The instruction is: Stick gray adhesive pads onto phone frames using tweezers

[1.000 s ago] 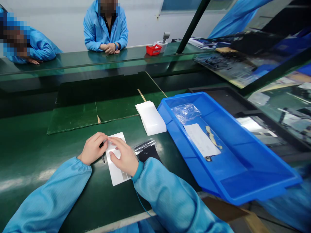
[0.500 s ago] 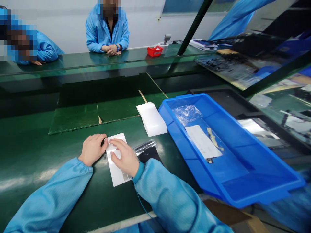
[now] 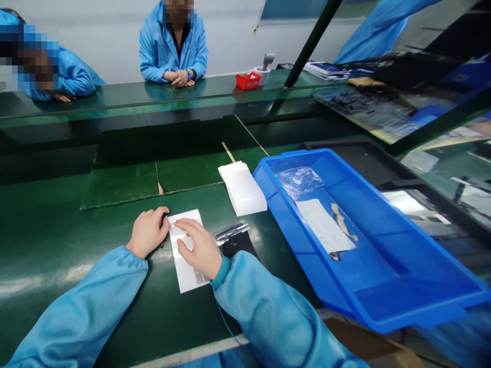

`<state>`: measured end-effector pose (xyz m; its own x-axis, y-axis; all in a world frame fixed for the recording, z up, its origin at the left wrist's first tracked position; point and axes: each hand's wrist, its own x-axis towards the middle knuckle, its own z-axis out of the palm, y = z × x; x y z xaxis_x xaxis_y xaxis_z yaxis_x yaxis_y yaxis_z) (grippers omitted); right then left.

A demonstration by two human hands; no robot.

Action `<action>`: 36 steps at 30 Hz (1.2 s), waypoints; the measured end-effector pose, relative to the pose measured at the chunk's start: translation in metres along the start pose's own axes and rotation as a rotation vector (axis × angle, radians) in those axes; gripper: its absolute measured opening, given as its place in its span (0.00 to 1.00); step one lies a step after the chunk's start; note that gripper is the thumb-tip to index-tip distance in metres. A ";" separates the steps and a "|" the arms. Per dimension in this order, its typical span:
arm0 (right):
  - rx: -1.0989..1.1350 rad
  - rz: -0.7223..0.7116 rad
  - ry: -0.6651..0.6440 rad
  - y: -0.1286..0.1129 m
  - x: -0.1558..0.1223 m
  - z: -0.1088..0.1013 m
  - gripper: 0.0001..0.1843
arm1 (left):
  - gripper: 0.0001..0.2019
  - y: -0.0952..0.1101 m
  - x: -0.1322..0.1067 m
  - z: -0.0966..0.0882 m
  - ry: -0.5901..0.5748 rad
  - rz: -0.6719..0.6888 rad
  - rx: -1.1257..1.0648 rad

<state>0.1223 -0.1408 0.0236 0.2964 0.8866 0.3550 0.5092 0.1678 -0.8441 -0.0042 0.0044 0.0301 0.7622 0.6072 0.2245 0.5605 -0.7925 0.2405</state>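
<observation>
My left hand (image 3: 148, 232) rests on the green bench at the left edge of a white sheet (image 3: 186, 273). Its fingers are curled round a slim black thing (image 3: 162, 223), mostly hidden by the hand, whose kind I cannot make out. Over the sheet hovers my right hand (image 3: 199, 249), thumb and fingers apart, with nothing visible between them. Grey printed squares show low on the sheet, partly behind my right wrist. Right of that wrist lies a black flat piece (image 3: 241, 244) with a curled clear film (image 3: 232, 232) along its top edge.
A stack of white sheets (image 3: 245, 191) lies beside a large blue tray (image 3: 291, 245). The tray holds a clear plastic bag (image 3: 301, 181), a paper (image 3: 324, 225) and a yellowish strip (image 3: 342, 222). Two people in blue coats sit across the bench, near a red bin (image 3: 247, 81).
The view has shifted slightly, so everything sits a little further right. Both hands keep nearly the same pose over the sheet.
</observation>
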 end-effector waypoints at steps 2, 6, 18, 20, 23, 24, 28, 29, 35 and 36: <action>-0.003 -0.003 0.002 0.000 0.000 0.000 0.26 | 0.11 0.000 -0.001 -0.001 0.087 0.006 -0.101; 0.001 -0.005 -0.004 -0.001 0.000 -0.001 0.28 | 0.12 0.001 -0.004 -0.003 0.270 0.106 -0.340; 0.003 0.000 -0.002 0.001 0.000 -0.001 0.35 | 0.14 -0.003 -0.006 0.005 0.170 0.258 -0.416; 0.012 0.007 0.002 0.002 0.000 -0.001 0.36 | 0.16 -0.002 -0.005 0.005 0.195 0.225 -0.437; 0.032 0.003 0.011 0.003 0.000 -0.001 0.36 | 0.12 -0.001 -0.004 0.003 0.223 0.169 -0.443; 0.036 -0.003 0.014 0.003 0.000 -0.001 0.36 | 0.09 -0.001 -0.004 0.002 0.224 0.159 -0.432; 0.030 -0.030 0.013 0.005 0.001 -0.002 0.34 | 0.06 0.001 -0.001 -0.004 0.217 0.237 -0.424; 0.025 -0.034 0.013 0.005 0.001 -0.002 0.34 | 0.07 0.002 0.000 -0.005 0.227 0.262 -0.430; -0.014 -0.034 0.019 0.004 0.000 -0.001 0.35 | 0.10 0.004 0.000 -0.007 0.216 0.299 -0.455; -0.014 -0.035 0.020 0.004 0.000 -0.001 0.35 | 0.10 0.004 -0.001 -0.006 0.206 0.294 -0.459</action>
<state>0.1254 -0.1405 0.0209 0.2942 0.8716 0.3922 0.5309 0.1922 -0.8254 -0.0047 0.0015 0.0367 0.7602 0.4002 0.5118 0.1015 -0.8512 0.5149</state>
